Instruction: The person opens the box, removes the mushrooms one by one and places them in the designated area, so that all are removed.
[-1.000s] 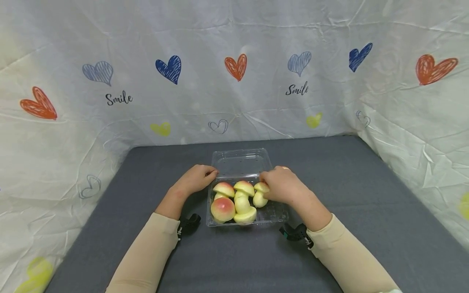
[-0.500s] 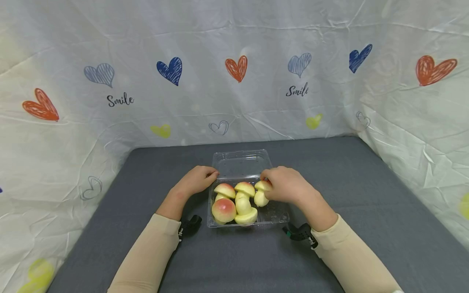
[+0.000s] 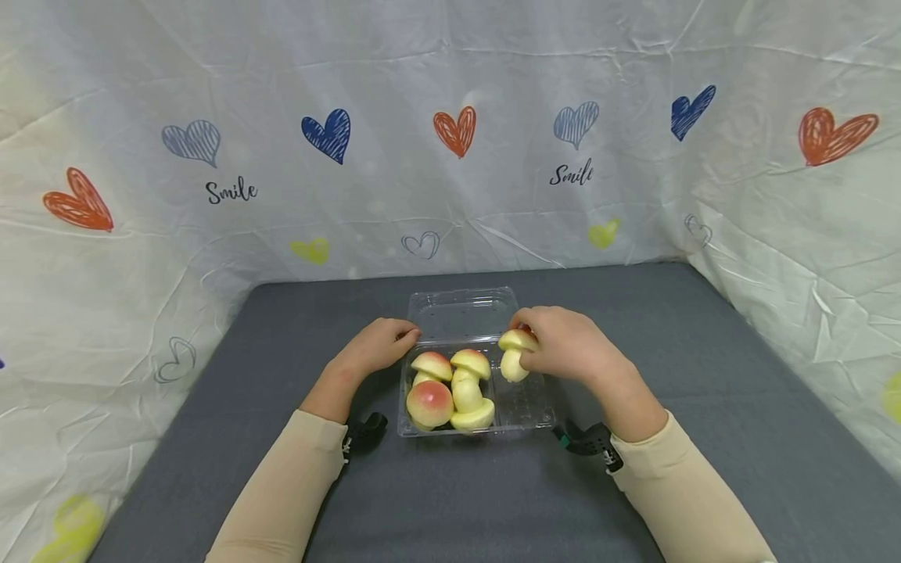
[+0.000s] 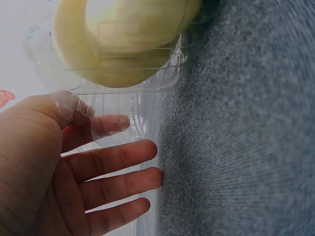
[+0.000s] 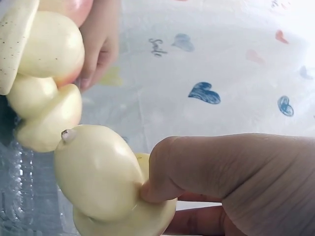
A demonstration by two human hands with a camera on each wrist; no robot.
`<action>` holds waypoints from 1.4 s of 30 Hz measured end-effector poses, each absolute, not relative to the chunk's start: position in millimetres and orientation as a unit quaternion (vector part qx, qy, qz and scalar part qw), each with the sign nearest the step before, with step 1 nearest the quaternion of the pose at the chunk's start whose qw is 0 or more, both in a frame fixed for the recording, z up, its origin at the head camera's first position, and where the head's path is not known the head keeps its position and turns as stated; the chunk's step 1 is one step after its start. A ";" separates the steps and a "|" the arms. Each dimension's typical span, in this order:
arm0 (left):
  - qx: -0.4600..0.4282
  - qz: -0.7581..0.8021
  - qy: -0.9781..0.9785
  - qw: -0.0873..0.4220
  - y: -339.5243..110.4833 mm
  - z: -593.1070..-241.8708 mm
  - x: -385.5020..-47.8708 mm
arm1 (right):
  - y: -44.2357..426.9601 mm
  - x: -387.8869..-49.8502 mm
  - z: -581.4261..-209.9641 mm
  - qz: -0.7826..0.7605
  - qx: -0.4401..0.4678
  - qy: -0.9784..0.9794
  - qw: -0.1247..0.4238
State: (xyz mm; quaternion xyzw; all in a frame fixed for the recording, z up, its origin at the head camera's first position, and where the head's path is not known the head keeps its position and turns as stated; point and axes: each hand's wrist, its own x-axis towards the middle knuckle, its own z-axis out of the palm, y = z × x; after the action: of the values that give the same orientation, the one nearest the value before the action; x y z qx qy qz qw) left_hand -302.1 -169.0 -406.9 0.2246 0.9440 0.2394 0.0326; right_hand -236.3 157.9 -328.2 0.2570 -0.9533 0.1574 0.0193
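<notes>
A clear plastic clamshell box (image 3: pixel 519 418) lies open on the grey cloth, its lid (image 3: pixel 461 311) folded back. Inside, on the left and middle, are several toy mushrooms with yellow stems and pink-tinged caps, among them a round-capped mushroom (image 3: pixel 430 404) and a mushroom lying stem-up (image 3: pixel 473 409). My left hand (image 3: pixel 380 344) pinches the box's left rim near the hinge between thumb and index finger; its other fingers (image 4: pixel 120 182) extend below. With thumb and fingers, my right hand (image 3: pixel 566 344) grips another toy mushroom (image 5: pixel 98 172) by its cap and stem, over the box's right side.
Grey cloth (image 3: pixel 450 500) covers the table around the box. A white curtain (image 3: pixel 394 70) printed with hearts and "Smile" stands behind and at both sides. A black wrist device (image 3: pixel 366 432) sits at each cuff.
My right hand has lifted its mushroom and moved it slightly right, away from the others in the box. The left hand stays on the rim.
</notes>
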 end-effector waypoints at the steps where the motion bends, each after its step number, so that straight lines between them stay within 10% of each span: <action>1: 0.224 0.239 0.944 0.034 -169.1 -406.6 -301.8 | 159.1 -236.4 -327.3 0.159 0.255 -0.953 0.019; 42: 0.221 0.242 0.944 0.038 -167.0 -407.1 -301.2 | 239.0 -276.8 -334.1 0.237 0.167 -0.957 -0.028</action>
State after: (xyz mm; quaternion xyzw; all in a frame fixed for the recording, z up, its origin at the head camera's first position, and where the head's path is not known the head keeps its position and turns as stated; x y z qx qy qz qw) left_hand -301.2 -167.0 -407.1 0.2209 0.9441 0.2418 0.0382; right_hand -276.8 239.0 -334.1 0.1667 -0.9568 0.2365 -0.0281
